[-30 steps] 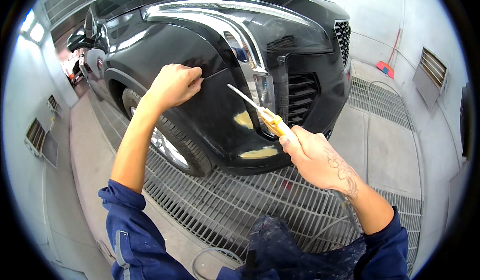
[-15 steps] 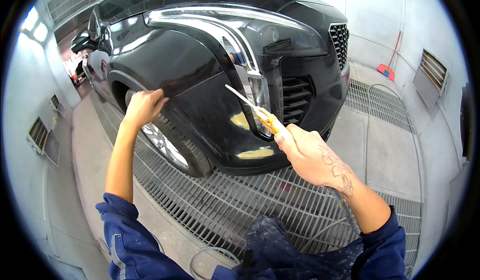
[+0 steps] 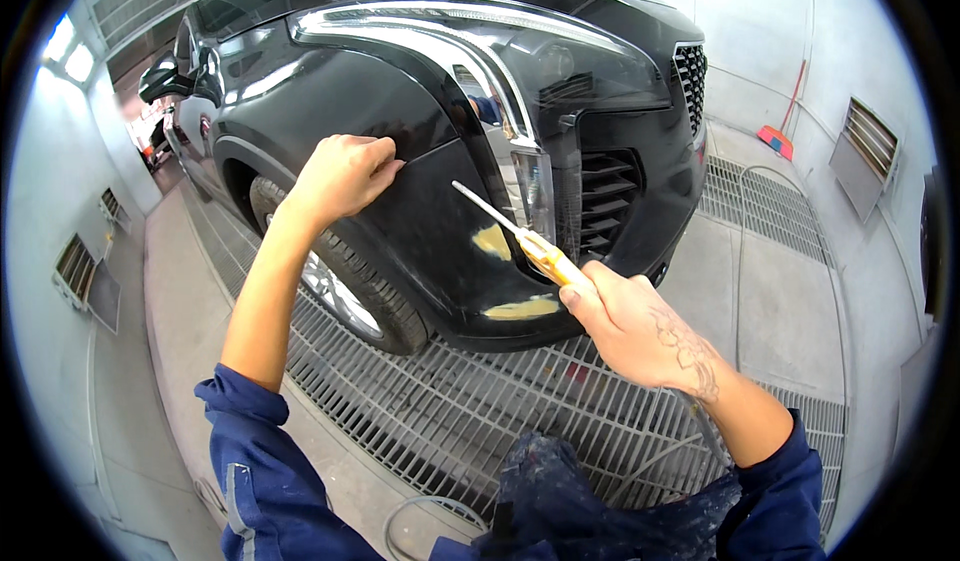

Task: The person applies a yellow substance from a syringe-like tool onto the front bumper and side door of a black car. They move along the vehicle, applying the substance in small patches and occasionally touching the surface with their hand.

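Note:
My right hand grips a yellow air blow gun, its long thin nozzle aimed up and left at the black front bumper. A hose trails below that wrist. My left hand is closed with its fingers curled at the seam between the bumper and the black fender; whether anything is in the fingers is hidden. Two beige filler patches mark the bumper: one beside the nozzle, another near the lower edge. The headlight sits above.
The front wheel is under my left forearm. Metal floor grating runs beneath the car and me. A hose loop lies by my legs. A red broom leans at the right wall, near a vent.
My left hand has moved right along the seam, away from the wheel arch. The blow gun and my right hand have shifted slightly right and down, still pointing at the bumper.

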`<state>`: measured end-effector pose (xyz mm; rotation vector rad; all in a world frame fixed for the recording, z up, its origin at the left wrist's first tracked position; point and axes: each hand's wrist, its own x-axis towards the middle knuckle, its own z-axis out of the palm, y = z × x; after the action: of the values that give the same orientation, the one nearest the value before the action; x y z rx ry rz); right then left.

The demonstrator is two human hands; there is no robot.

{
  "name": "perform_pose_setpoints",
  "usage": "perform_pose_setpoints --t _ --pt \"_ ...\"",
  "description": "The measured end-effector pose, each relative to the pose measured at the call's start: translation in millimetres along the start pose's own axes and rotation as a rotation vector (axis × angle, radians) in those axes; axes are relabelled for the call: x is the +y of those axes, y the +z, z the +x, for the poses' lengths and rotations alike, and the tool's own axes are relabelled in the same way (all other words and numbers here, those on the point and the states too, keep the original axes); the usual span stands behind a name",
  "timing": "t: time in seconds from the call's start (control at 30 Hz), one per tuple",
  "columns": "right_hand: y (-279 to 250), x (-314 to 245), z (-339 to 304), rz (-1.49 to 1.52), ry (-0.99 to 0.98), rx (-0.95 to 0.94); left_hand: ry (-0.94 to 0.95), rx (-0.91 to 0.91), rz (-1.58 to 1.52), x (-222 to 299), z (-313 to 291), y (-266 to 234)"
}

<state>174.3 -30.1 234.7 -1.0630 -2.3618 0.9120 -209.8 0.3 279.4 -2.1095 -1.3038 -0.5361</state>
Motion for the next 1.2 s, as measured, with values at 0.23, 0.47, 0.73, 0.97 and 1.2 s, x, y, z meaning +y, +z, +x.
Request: perform_pose_setpoints --t 0.23,0.47,0.73,0.97,1.2 --pt "4.4 5.0 -2.6 0.075 -0.020 -0.053 -0.004 0.001 -0.142 -8.4 1.9 4.7" --pt "7.1 19.3 3.1 0.133 -0.035 -0.145 -0.148 -0.040 -0.257 -4.2 9.1 4.8" --pt "15.7 23.3 19.1 0.157 -0.176 -0.140 -0.085 -0.083 -0.281 -4.3 20.0 7.6" --pt "8.4 12.0 17.0 0.105 -0.034 -0.131 -0.177 -0.143 -0.251 -13.3 -3.7 -0.8" --pt "4.4 8.6 18.4 0.105 0.013 -0.109 -0.117 -0.031 -0.250 -19.1 -8.4 11.8"
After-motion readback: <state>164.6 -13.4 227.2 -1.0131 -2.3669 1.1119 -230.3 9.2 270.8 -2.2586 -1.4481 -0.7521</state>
